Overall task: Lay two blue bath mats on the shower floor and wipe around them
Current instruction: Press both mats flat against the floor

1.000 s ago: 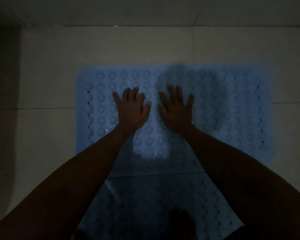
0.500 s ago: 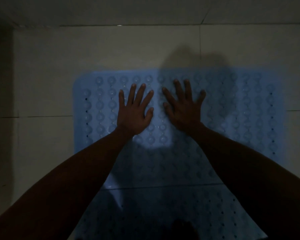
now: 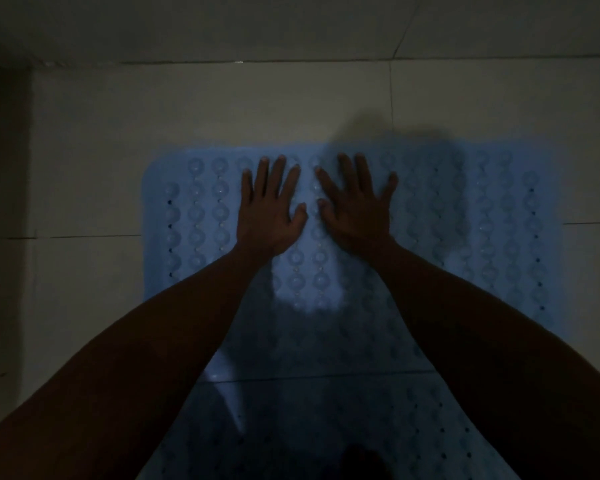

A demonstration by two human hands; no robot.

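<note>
From the head camera, in dim light, the far blue mat [image 3: 430, 216] lies flat on the tiled shower floor [image 3: 257, 105]. On its far middle, the left hand [image 3: 269, 216] and right hand [image 3: 355, 213] press side by side, fingers straight and spread, gripping nothing. The second mat [image 3: 326, 420] abuts its near edge.

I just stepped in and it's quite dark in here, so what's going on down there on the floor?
A person is pressing both hands flat, fingers spread, onto a blue bath mat on the tiled shower floor. The left hand and the right hand lie side by side near the mat's far edge. A second blue mat lies nearer the person. No cloth is in view.
</note>
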